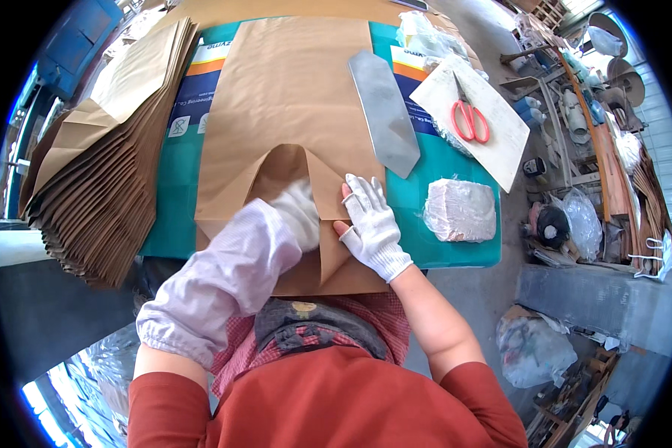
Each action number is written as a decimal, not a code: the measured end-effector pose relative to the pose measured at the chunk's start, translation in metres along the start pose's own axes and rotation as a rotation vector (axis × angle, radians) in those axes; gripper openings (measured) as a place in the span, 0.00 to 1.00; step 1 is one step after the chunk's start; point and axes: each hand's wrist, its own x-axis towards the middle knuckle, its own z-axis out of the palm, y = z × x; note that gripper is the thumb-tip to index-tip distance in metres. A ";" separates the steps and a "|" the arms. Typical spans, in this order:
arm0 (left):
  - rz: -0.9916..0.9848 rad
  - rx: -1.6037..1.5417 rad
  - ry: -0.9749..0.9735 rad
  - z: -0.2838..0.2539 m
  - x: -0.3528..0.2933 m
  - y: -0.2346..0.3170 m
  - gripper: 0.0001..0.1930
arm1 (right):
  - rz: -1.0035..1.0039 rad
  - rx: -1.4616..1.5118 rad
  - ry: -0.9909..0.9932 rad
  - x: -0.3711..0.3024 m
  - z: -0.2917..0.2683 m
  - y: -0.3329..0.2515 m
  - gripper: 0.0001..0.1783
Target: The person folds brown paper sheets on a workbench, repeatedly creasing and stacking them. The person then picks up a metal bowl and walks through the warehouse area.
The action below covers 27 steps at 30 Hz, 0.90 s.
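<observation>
bag: flat brown paper bag (291, 112) lies at counter's (455, 254) near edge, long axis running away from person.
L hand (300, 213): inside bag's open mouth, grip can't tell.
R hand (372, 224): nearer outside, fingers flat, pressing fold; grasps nothing.

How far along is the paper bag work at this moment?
Done: a tall stack of folded brown bags lies at the left. In hand: one brown paper bag on the table, left hand inside its folded end, right hand pressing the flap. Left: this fold is unfinished; the scissors lie unused.
</observation>
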 end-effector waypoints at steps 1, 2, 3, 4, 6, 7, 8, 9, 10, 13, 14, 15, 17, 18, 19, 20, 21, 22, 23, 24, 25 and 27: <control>-0.122 0.144 -0.087 -0.016 0.005 -0.003 0.26 | 0.019 -0.051 -0.014 -0.001 0.002 -0.001 0.40; -0.245 0.305 -0.193 -0.036 0.004 -0.006 0.27 | 0.020 -0.096 -0.026 0.001 0.004 -0.004 0.41; -0.315 0.267 -0.033 -0.026 0.000 -0.020 0.31 | 0.026 -0.102 -0.040 0.002 0.004 -0.006 0.41; -0.318 0.218 0.020 -0.024 0.000 -0.028 0.33 | 0.038 -0.114 -0.045 0.004 0.005 -0.007 0.40; -0.379 0.200 0.076 -0.016 0.004 -0.027 0.33 | 0.066 -0.138 -0.053 0.007 0.008 -0.011 0.40; -0.413 0.187 0.095 -0.013 0.008 -0.025 0.32 | 0.072 -0.151 -0.022 0.007 0.011 -0.012 0.39; -0.446 0.175 0.113 -0.010 0.012 -0.024 0.32 | 0.074 -0.166 -0.010 0.008 0.015 -0.012 0.39; -0.480 0.163 0.131 -0.008 0.014 -0.023 0.32 | 0.077 -0.180 0.001 0.009 0.018 -0.013 0.39; -0.498 0.164 0.128 -0.009 0.016 -0.021 0.32 | 0.078 -0.198 0.013 0.010 0.020 -0.013 0.39; -0.513 0.260 0.147 -0.012 0.007 -0.021 0.30 | 0.039 -0.190 0.034 0.012 0.024 -0.018 0.39; -0.545 0.104 -0.141 -0.053 0.005 -0.013 0.29 | 0.026 -0.193 0.042 0.013 0.021 -0.016 0.39; -0.542 -0.053 -0.432 -0.124 0.008 0.002 0.29 | 0.041 -0.213 0.002 0.009 0.017 -0.011 0.39; -0.476 -0.514 -0.431 -0.165 -0.024 -0.001 0.28 | 0.033 -0.223 -0.073 0.002 0.009 -0.012 0.41; -0.375 -0.806 -0.138 -0.160 -0.060 -0.021 0.27 | 0.063 -0.229 -0.082 0.001 0.006 -0.013 0.41; -0.301 -1.006 0.261 -0.137 -0.089 -0.044 0.27 | 0.074 -0.227 -0.091 0.003 0.004 -0.019 0.41; -0.213 -1.173 0.672 -0.104 -0.108 -0.057 0.28 | 0.082 -0.220 -0.098 0.007 0.004 -0.026 0.41; -0.320 -1.186 0.709 -0.080 -0.120 -0.062 0.28 | 0.075 -0.188 -0.116 0.019 0.006 -0.030 0.41; -0.424 -1.205 0.743 -0.056 -0.130 -0.066 0.29 | 0.055 -0.183 -0.093 0.037 0.011 -0.035 0.40; -0.439 -1.086 0.588 -0.029 -0.155 -0.087 0.29 | 0.025 -0.176 -0.051 0.049 0.021 -0.034 0.40; -0.453 -0.964 0.439 -0.012 -0.173 -0.099 0.29 | -0.009 -0.171 -0.006 0.059 0.030 -0.034 0.40; -0.393 -0.982 0.478 -0.004 -0.174 -0.096 0.29 | -0.022 -0.186 0.011 0.065 0.035 -0.033 0.40; -0.294 -0.573 0.502 0.013 -0.173 -0.091 0.28 | -0.061 -0.203 0.038 0.071 0.038 -0.034 0.40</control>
